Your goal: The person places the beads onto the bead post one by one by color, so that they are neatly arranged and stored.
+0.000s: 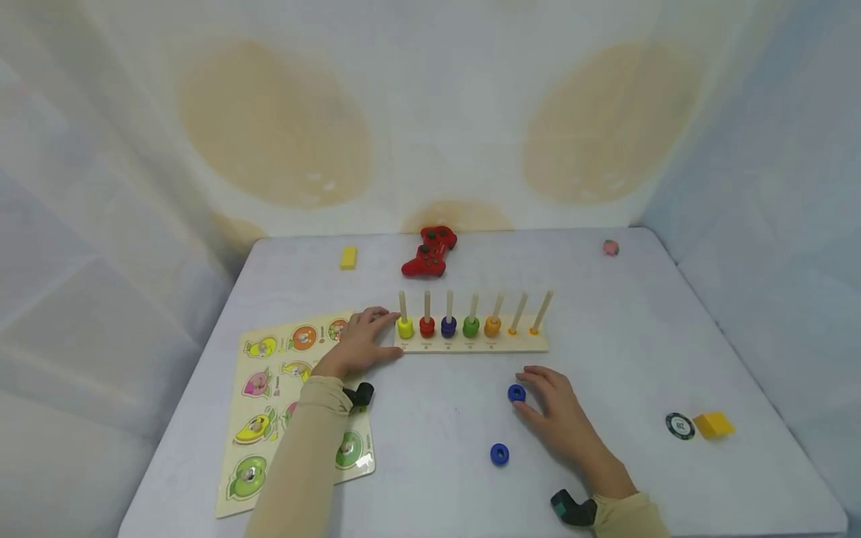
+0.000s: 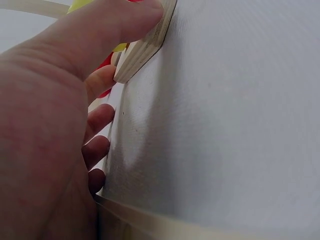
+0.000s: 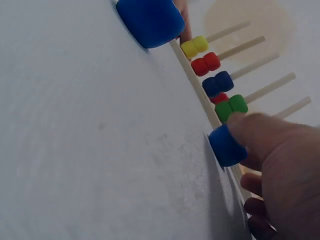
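A wooden peg board [image 1: 471, 344] with several upright pegs stands mid-table. Yellow, red, dark blue, green and orange rings sit on its left pegs; the two right-hand pegs carry no stacked rings. My left hand [image 1: 359, 345] holds the board's left end between thumb and index finger, the thumb [image 2: 135, 20] at the near corner. In front of the board, my right hand [image 1: 558, 411] pinches a blue ring [image 3: 227, 146] between thumb and fingers, low at the table surface. A second blue ring [image 1: 499, 454] lies flat on the table, nearer the body.
Under my left forearm lies a fruit puzzle board [image 1: 232, 418]. Behind the pegs are a red game controller [image 1: 430, 254] and a yellow block [image 1: 348, 258]. At right sit a poker chip [image 1: 680, 426], a yellow-orange block [image 1: 714, 424] and a small pink object [image 1: 610, 247].
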Demonstrator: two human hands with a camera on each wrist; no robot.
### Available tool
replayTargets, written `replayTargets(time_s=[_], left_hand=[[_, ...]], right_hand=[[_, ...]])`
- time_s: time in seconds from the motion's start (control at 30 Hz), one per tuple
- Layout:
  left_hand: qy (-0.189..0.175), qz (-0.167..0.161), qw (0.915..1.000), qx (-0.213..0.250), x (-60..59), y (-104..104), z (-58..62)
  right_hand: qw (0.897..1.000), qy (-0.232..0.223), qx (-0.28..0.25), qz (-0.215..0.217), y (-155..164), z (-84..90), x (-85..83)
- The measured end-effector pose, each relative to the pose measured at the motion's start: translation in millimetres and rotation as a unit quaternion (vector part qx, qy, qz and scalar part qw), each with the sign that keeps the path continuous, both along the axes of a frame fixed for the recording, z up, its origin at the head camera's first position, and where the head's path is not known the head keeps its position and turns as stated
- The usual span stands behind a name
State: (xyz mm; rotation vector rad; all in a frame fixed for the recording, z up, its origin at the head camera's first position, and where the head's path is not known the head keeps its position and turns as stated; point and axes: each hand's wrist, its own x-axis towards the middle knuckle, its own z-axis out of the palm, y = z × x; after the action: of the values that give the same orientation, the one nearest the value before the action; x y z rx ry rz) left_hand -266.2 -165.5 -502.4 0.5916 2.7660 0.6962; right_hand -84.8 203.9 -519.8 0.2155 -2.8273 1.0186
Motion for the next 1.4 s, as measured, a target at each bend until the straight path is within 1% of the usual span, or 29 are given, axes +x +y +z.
replayTargets(time_s=[0.17,0.2,0.27,0.33,0.4,0.5,0.57,0.73,0.83,0.93,1.0,1.07,1.17,1.23,1.3,1.4], left_hand=[[-0.007,-0.012,0.9999,-0.001,3.9,-0.1,-1.5],[-0.008,-0.015,0.9999,-0.002,5.0,0.2,-1.8],[-0.007,-0.016,0.9998,-0.004,6.2,1.1,-2.9],[-0.006,-0.016,0.9998,-0.003,7.4,1.8,-2.2],[-0.004,-0.015,0.9999,-0.003,8.0,2.5,-1.7],[-0.003,-0.011,0.9999,-0.002,7.8,2.4,-2.1],[-0.005,-0.009,0.9999,-0.003,7.5,1.9,-3.0],[-0.005,-0.012,0.9999,-0.004,6.5,-0.1,-3.0],[-0.003,-0.008,0.9999,-0.006,5.5,-0.7,-1.7],[-0.006,-0.004,0.9999,-0.009,5.0,-1.1,-0.9],[-0.008,-0.004,0.9999,-0.011,5.0,-1.3,-0.8],[-0.010,-0.005,0.9999,-0.010,5.0,-1.3,-0.5],[-0.009,-0.006,0.9999,-0.010,5.1,-1.0,1.0],[-0.005,-0.005,1.0000,-0.006,5.1,-0.4,2.9],[-0.002,-0.005,1.0000,-0.006,4.8,0.0,4.6],[0.000,-0.004,1.0000,-0.004,4.0,0.0,6.0]], right_hand=[[0.999,-0.031,-0.004,-0.020,-3.0,-3.2,5.4],[0.999,-0.034,-0.006,-0.022,-3.7,-3.3,6.6],[0.999,-0.026,-0.009,-0.030,-4.4,-1.8,7.8],[0.999,-0.002,-0.014,-0.037,-4.6,2.8,5.8],[0.998,0.035,-0.020,-0.047,-3.9,10.1,0.0],[0.993,0.098,-0.032,-0.063,-1.8,24.1,-12.1],[0.988,0.131,-0.042,-0.075,-1.0,34.5,-19.1],[0.974,0.178,-0.074,-0.115,-2.3,63.2,-35.9],[0.968,0.196,-0.082,-0.132,-1.7,79.5,-53.2],[0.970,0.187,-0.070,-0.139,-0.1,92.1,-72.5],[0.974,0.167,-0.057,-0.140,-0.2,98.4,-82.1],[0.979,0.140,-0.043,-0.140,-1.4,103.1,-87.9],[0.984,0.100,-0.024,-0.143,-4.1,107.2,-91.4],[0.986,0.082,-0.015,-0.144,-5.7,108.3,-91.9],[0.986,0.075,-0.015,-0.147,-6.3,108.3,-91.5],[0.985,0.083,-0.024,-0.148,-6.3,107.6,-89.7]])
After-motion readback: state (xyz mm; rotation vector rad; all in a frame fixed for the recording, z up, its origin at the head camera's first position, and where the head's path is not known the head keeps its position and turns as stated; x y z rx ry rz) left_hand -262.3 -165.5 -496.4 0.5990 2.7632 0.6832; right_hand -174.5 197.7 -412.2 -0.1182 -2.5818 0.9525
